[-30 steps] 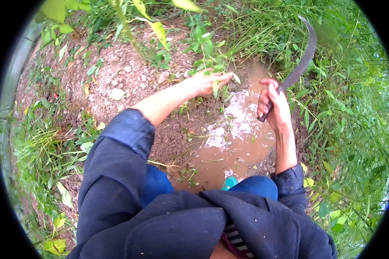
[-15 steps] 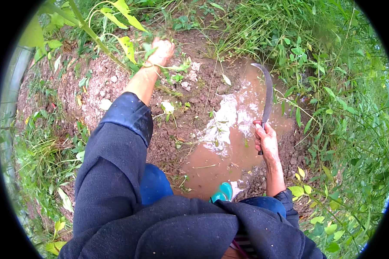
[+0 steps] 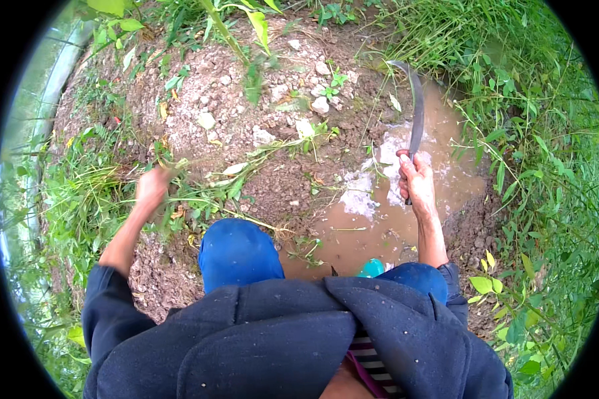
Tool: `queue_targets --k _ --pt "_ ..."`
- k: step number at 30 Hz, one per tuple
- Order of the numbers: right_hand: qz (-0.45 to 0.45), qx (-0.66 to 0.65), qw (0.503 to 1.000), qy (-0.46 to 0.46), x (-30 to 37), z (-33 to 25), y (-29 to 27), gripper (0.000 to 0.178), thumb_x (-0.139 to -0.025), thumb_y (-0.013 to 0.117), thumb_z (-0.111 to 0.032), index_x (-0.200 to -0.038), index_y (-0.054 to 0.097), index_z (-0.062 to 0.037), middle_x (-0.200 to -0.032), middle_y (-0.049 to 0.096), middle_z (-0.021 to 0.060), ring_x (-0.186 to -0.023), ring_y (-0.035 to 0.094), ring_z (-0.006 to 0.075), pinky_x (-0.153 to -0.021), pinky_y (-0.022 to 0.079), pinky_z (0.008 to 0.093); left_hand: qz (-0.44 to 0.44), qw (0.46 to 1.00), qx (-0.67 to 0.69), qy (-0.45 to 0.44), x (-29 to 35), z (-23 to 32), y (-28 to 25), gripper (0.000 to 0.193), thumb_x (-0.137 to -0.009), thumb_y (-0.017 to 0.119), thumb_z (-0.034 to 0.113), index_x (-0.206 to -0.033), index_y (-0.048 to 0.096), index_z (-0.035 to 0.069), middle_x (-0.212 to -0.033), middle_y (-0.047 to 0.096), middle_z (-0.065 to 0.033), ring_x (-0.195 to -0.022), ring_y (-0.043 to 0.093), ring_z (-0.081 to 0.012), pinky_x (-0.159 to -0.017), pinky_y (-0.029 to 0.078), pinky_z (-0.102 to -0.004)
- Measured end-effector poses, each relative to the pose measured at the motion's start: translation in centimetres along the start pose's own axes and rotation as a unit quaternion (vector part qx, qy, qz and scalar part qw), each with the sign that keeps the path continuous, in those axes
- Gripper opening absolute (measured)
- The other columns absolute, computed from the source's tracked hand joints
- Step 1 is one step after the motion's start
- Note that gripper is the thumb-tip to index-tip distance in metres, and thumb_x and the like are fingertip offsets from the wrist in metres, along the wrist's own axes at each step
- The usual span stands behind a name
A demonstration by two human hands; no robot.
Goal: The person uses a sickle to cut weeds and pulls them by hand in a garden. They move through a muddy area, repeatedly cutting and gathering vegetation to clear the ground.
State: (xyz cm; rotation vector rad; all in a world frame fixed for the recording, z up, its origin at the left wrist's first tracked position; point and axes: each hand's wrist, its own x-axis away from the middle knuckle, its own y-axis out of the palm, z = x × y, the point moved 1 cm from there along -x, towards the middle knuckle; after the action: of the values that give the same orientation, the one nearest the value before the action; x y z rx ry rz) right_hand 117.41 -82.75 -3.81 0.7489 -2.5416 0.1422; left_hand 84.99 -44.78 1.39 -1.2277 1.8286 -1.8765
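Note:
My right hand (image 3: pixel 419 184) is closed around the handle of a sickle (image 3: pixel 417 110). Its long dark blade curves up and bends left at the tip, above the edge of a muddy puddle. Off to the left, my left hand (image 3: pixel 152 187) is low over a clump of green weeds (image 3: pixel 90 169). Motion smears its fingers, so whether anything is in them does not show. Beside it, pulled-looking weed stems (image 3: pixel 259 158) lie across the soil, slanting toward the middle.
Brown water fills the puddle (image 3: pixel 353 249) in front of my right side. A teal boot (image 3: pixel 371 268) shows at its near edge. Dense grass (image 3: pixel 539 133) borders the right. A leafy stem (image 3: pixel 227 30) stands at the far left of a pebbly soil mound (image 3: pixel 206 100).
My left hand has swung from the far soil back and down to the left. Weed stems now lie across the mound. The sickle stays in my right hand; the view has shifted.

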Motion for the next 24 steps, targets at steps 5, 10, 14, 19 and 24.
queue_targets --k 5,10,14,19,24 --pt "-0.028 0.016 0.999 -0.003 -1.1 -0.2 2.9 0.016 -0.081 0.047 -0.016 -0.093 0.049 -0.0059 -0.055 0.036 -0.0053 -0.039 0.03 0.002 -0.033 0.024 0.0176 0.089 0.989 -0.063 0.104 4.7 -2.0 -2.2 0.022 -0.066 0.059 0.019 -0.083 0.051 0.006 -0.079 0.053 -0.0111 -0.063 0.055 -0.0261 -0.054 0.045 -0.0338" --pt "-0.032 0.055 0.997 -0.05 -0.3 -2.1 3.7 0.017 -0.08 0.047 -0.016 -0.094 0.049 -0.0057 -0.055 0.037 -0.0059 -0.039 0.03 0.0022 -0.034 0.024 0.0178 0.376 0.857 -0.074 0.345 -9.6 8.1 -5.9 0.045 -0.058 0.05 -0.003 -0.101 0.041 0.004 -0.099 0.042 -0.0128 -0.072 0.053 -0.0245 -0.056 0.046 -0.0327" --pt "0.014 0.143 0.988 -0.062 0.8 -1.9 0.9 0.02 -0.08 0.047 -0.016 -0.096 0.047 -0.0053 -0.053 0.034 -0.0077 -0.038 0.028 0.0011 -0.033 0.023 0.0168 0.343 0.896 0.022 0.281 -20.2 12.2 -8.6 0.059 -0.065 0.052 0.005 -0.119 0.032 0.015 -0.124 0.031 -0.0053 -0.093 0.05 -0.0245 -0.074 0.045 -0.0344" --pt "0.052 0.121 0.99 -0.044 1.3 -0.5 -1.0 0.017 -0.079 0.048 -0.016 -0.092 0.049 -0.0045 -0.054 0.037 -0.007 -0.04 0.031 0.0023 -0.035 0.024 0.019 0.234 0.935 0.085 0.253 -26.8 13.1 -7.2 0.045 -0.072 0.049 0.014 -0.116 0.039 0.017 -0.123 0.034 -0.0018 -0.106 0.042 -0.0219 -0.087 0.037 -0.0335" --pt "0.044 0.142 0.988 -0.043 1.3 -0.8 0.7 0.018 -0.08 0.047 -0.019 -0.09 0.049 -0.0044 -0.056 0.038 -0.0059 -0.044 0.032 0.0027 -0.038 0.026 0.0193 0.25 0.937 0.192 0.153 -28.2 11.3 -5.4 0.024 -0.07 0.049 0.012 -0.093 0.055 0.011 -0.098 0.054 -0.0102 -0.088 0.053 -0.0281 -0.076 0.043 -0.0363"
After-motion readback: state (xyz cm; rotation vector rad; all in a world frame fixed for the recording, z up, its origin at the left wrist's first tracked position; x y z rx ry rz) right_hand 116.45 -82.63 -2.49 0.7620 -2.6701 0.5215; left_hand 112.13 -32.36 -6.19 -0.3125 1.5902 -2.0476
